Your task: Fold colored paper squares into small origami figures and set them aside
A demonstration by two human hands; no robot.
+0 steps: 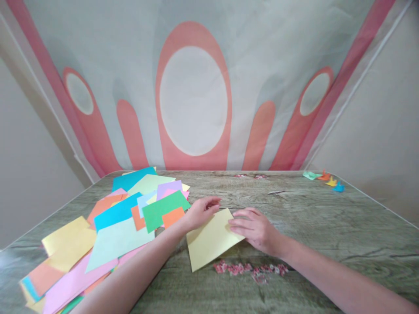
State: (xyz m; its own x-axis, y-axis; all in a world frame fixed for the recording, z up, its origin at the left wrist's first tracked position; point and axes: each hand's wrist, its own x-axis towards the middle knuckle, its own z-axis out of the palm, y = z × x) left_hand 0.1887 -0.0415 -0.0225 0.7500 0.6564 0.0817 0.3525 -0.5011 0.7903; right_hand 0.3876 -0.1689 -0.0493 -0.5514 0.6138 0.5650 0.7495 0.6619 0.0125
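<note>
as the right hand [258,230] touches it, yellow paper [211,244] looks smooth, four-sided

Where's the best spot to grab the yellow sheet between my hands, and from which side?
Probably pinch the yellow sheet by its near-left corner, coming from the near side. It's thin, and that corner points toward you uncovered, while your left hand overlaps the far-left edge and your right hand the right edge.

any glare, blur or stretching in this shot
Head view: soft light, pale sheen on the table at the picture's left edge; the yellow sheet reads fairly clearly, while the small folded papers look soft; the backdrop splays outward toward the top, possibly lens distortion.
</note>
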